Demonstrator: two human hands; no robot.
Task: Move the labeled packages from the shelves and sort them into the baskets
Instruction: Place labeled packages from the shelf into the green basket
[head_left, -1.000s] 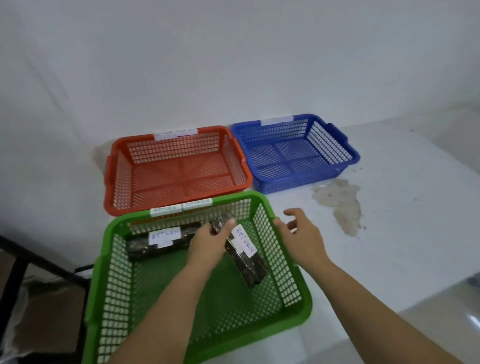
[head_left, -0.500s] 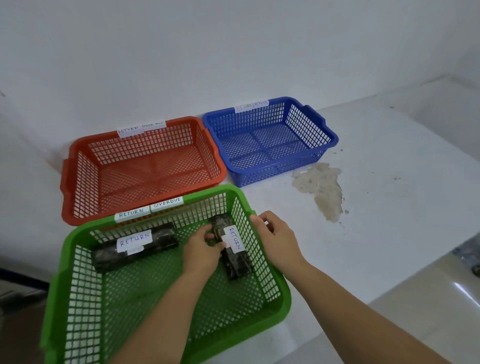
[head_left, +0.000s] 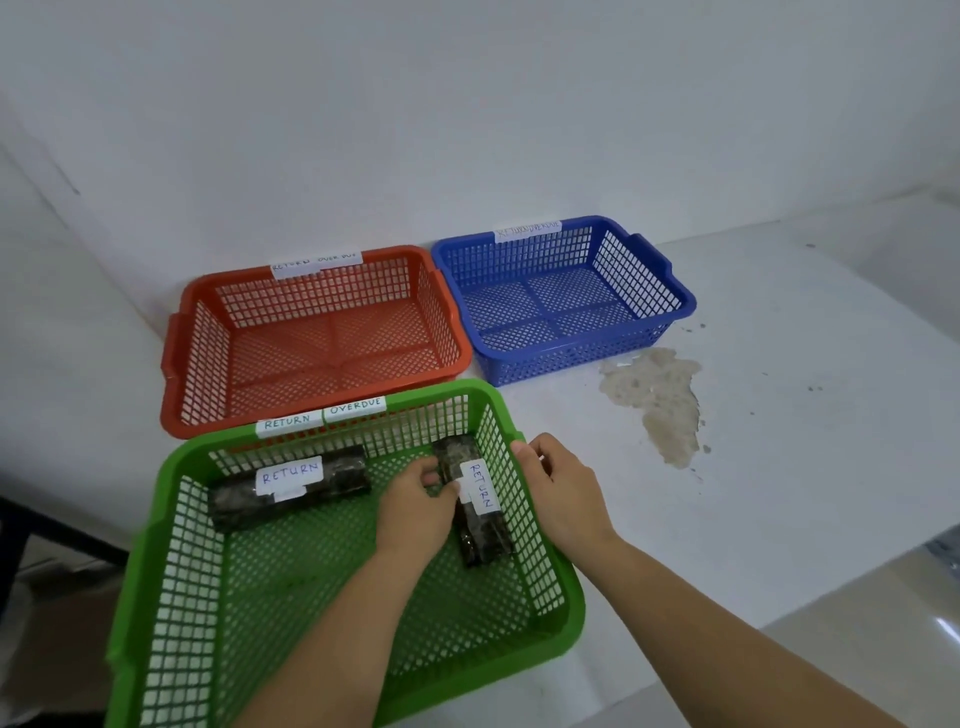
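A green basket (head_left: 171, 519) stands nearest me, with white labels reading RETURN and OVERDUE on its far rim. Two dark packages labeled RETURN lie in it: one (head_left: 291, 486) across the back left, the other (head_left: 478, 525) along the right wall. My left hand (head_left: 415, 506) is inside the basket with its fingers on the right package. My right hand (head_left: 558, 491) grips the basket's right rim from outside. An orange basket (head_left: 182, 332) and a blue basket (head_left: 670, 291) stand behind, both holding nothing.
The baskets stand on a white surface against a white wall. A brownish stain (head_left: 660, 395) marks the surface right of the blue basket. A dark frame (head_left: 31, 525) shows at the lower left edge.
My left hand has lowered the right package to the basket floor along the right wall. My right hand came down onto the green rim. The view shifted, so the baskets sit more to the left.
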